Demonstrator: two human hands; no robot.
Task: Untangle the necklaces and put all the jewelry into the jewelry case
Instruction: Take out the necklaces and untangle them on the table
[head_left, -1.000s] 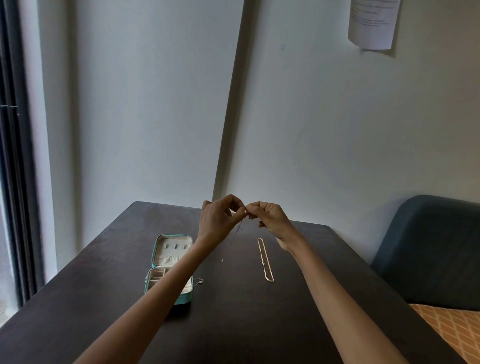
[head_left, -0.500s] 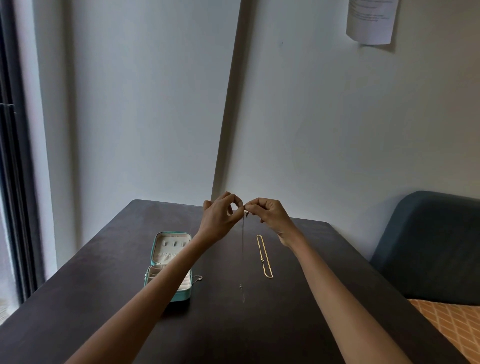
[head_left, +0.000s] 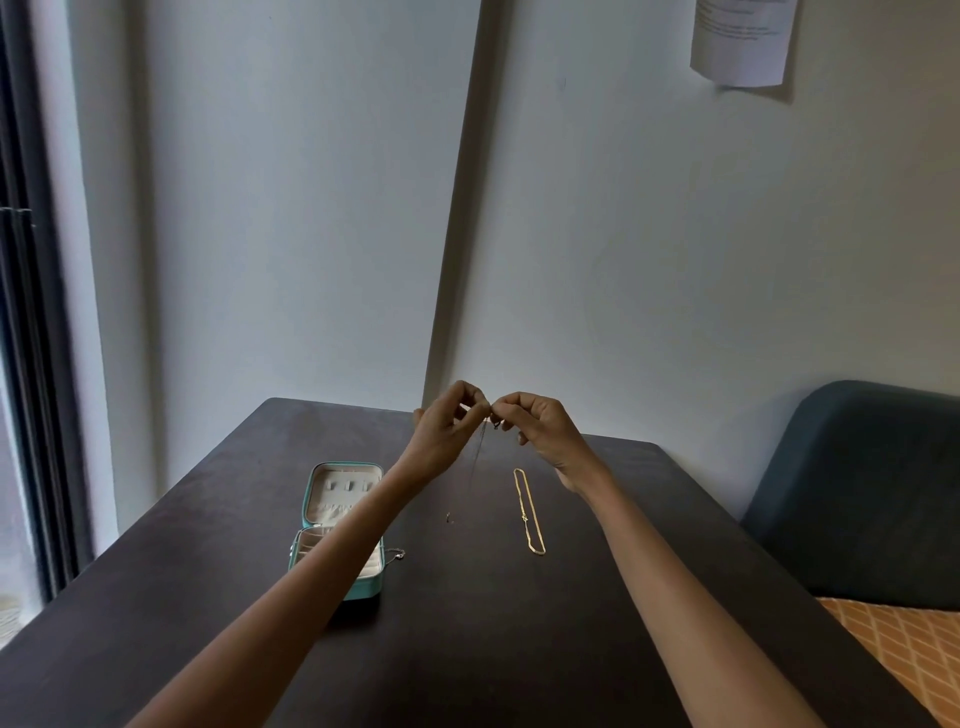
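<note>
Both hands are raised above the dark table (head_left: 519, 649), fingertips almost meeting. My left hand (head_left: 447, 431) and my right hand (head_left: 540, 431) each pinch the top of a thin silver necklace (head_left: 475, 467), which hangs down between them with its small pendant near the tabletop. A gold chain (head_left: 529, 512) lies stretched out on the table under my right wrist. The teal jewelry case (head_left: 340, 525) stands open at the left, partly hidden by my left forearm. A silver chain (head_left: 397, 554) pokes out at its right side.
The table stands in a corner of white walls (head_left: 675, 260), with a paper sheet (head_left: 740, 41) pinned high on the right. A dark blue chair back (head_left: 857, 493) and an orange patterned cushion (head_left: 909, 654) sit to the right. A dark window frame (head_left: 31, 364) runs down the left.
The hanging silver necklace has swung left, and its lower end now sits higher and further left. Both hands stay pinched together in about the same spot.
</note>
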